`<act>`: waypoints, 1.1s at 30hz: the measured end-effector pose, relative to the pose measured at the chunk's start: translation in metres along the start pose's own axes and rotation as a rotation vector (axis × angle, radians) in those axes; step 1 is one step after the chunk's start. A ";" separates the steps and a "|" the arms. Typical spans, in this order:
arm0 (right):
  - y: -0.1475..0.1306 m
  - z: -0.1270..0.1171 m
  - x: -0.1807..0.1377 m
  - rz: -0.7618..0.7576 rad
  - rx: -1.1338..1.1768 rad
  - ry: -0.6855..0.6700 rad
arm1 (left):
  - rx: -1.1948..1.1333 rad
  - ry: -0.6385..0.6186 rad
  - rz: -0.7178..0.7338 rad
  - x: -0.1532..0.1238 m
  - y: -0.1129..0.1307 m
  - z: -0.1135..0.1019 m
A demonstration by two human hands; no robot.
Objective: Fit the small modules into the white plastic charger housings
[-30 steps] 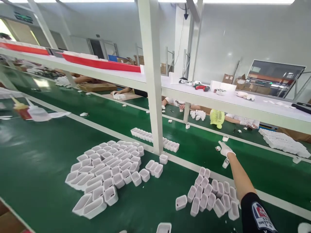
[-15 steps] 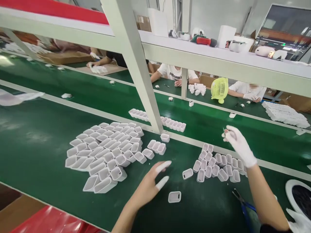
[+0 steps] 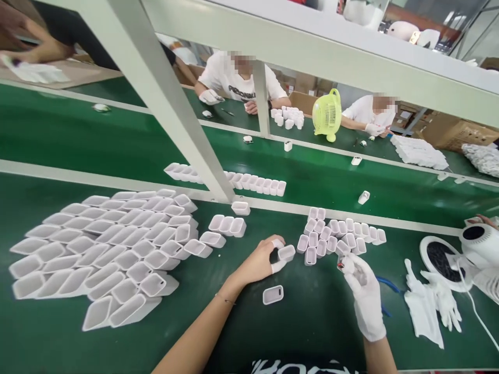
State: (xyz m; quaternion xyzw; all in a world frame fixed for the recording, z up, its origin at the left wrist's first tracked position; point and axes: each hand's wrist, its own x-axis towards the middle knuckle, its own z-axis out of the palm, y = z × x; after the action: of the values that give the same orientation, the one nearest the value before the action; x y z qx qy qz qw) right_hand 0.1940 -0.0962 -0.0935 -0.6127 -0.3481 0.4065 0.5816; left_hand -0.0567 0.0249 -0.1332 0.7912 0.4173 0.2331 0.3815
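My left hand (image 3: 265,259), with white covers on thumb and index finger, pinches a small white plastic casing (image 3: 287,253) by its near end. The casing's open side faces up. In a white glove, my right hand (image 3: 362,291) has its thumb and fingertips closed on a tiny red and dark part (image 3: 340,265), too small to name. These fingertips are at the near edge of a group of upright open casings (image 3: 313,239). A single casing with a dark slot (image 3: 273,295) lies on the green table, nearer me than my left hand.
A large block of open casings (image 3: 128,234) covers the left table. A slanting post (image 3: 163,98) rises mid-view. Beyond it run a row of casings (image 3: 257,183) and the green belt (image 3: 323,176). Blue-handled pliers (image 3: 388,284), spare gloves (image 3: 423,304) and a white fan (image 3: 479,239) are right. Co-workers sit opposite.
My left hand has moved right and closed on a casing. My right hand has come down from above the belt to the near casings, still pinching the small part. The view has shifted right.
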 end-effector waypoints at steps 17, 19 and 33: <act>-0.066 0.029 0.000 -1.021 -0.328 -0.219 | 0.056 0.165 0.606 -0.001 0.116 -0.058; -0.076 0.035 0.000 -1.105 -0.414 -0.214 | 0.071 0.171 0.610 -0.001 0.119 -0.060; -0.090 0.055 0.004 -1.282 -0.729 -0.218 | 0.197 0.230 0.649 0.002 0.113 -0.056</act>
State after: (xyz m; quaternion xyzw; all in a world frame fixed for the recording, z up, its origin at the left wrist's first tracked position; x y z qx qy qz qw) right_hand 0.1503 -0.0612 -0.0039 -0.4000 -0.8056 -0.0951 0.4267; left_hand -0.0396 0.0082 -0.0095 0.8841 0.2047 0.3883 0.1601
